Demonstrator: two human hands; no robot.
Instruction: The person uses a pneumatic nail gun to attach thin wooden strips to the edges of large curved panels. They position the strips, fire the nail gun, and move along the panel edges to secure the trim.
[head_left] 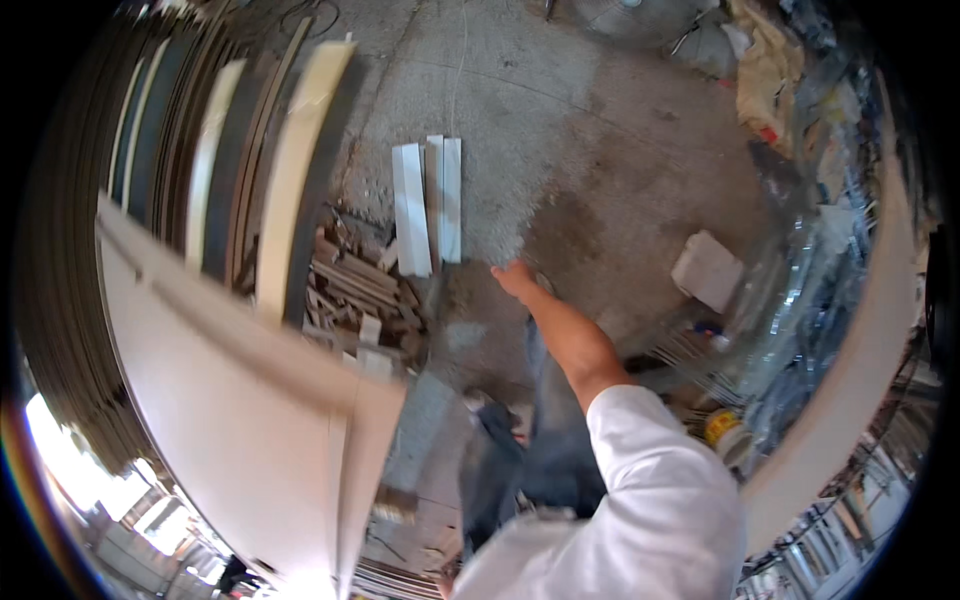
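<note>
1. White strips [411,212], head view: on the concrete floor [510,150], ahead of the person, lying lengthwise away from them, near ends beside a heap of wood scraps [365,285].
2. Right hand [514,277]: arm stretched forward, hand just right of the strips' near ends in the view. A gap shows between them; height above the floor not readable. Fingers look loosely bent, nothing seen in the grip; how wide it stands, cannot tell.
3. Left hand: not made out; its grip cannot be told.
4. Handling (judgement): strips look thin, straight and fairly light, stiff across but perhaps springy along the length. Smooth faces may slip; edges and corners could chip. Best hold probably near mid-length, across both long edges; a hold at one end would let the other droop.
5. Count, strips: two broad white ones, with one narrower, darker strip [434,200] between. Either white one may be more than a single layer; cannot tell.
6. Count, surroundings: one large pale panel [230,390] at lower left; two broad cream-edged boards [310,110] standing beyond it, plus two thinner pale edges farther left; one whitish block [708,270] on the floor at right; one tub with a yellow band [728,435]. Scraps overlap too much to count, as does the clear plastic sheeting [790,310].
</note>
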